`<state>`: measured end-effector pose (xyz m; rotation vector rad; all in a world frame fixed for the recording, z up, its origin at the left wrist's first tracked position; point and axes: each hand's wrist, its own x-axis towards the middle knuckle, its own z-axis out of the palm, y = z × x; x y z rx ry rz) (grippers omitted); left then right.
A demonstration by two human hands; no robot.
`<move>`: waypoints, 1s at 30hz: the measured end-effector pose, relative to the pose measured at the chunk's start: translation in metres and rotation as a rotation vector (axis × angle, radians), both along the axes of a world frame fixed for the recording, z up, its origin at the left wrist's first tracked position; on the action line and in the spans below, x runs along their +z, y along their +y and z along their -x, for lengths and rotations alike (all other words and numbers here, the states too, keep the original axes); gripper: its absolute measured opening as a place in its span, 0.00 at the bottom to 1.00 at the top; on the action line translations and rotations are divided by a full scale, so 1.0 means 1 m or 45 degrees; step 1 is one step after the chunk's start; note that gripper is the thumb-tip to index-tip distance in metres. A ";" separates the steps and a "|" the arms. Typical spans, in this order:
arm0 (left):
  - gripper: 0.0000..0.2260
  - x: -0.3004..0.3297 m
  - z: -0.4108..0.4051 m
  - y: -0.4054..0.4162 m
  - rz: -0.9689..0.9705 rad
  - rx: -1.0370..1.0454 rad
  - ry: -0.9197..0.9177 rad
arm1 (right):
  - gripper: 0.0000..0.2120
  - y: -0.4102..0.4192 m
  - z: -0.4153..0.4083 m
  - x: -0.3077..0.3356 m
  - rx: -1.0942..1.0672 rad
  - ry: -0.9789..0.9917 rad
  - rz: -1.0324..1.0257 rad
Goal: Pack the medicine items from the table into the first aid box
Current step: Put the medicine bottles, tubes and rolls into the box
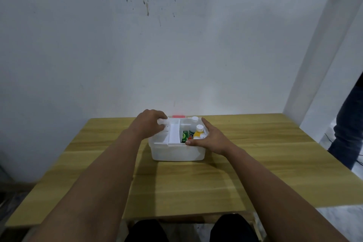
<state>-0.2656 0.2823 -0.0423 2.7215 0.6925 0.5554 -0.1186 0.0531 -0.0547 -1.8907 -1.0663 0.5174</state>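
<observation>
The left hand (150,124) gripped a small white item (162,121) over the first aid box (177,151); the right hand (210,138), fingers spread, steadied its rim beside the packed bottles (197,132). Stowing seemed nearly finished on the bench (255,163); release should come next.

Single head-worn view, wide-angle; looks forward and down from above the person's lap; both forearms run up from the bottom edge toward mid-frame; wooden table (255,173) fills the lower half, at arm's reach; white wall (176,45) takes the upper half, straight ahead; edges bow with lens distortion; no second view.
</observation>
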 end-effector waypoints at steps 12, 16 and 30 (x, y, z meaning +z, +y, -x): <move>0.14 -0.002 0.102 0.036 0.276 0.609 0.426 | 0.37 0.006 -0.009 -0.010 0.035 -0.019 -0.031; 0.15 -0.009 0.116 0.028 0.457 0.674 0.598 | 0.38 0.006 -0.007 -0.009 0.041 -0.026 -0.044; 0.11 -0.030 0.109 0.016 0.430 0.655 0.454 | 0.31 0.005 -0.006 -0.009 0.030 0.010 -0.056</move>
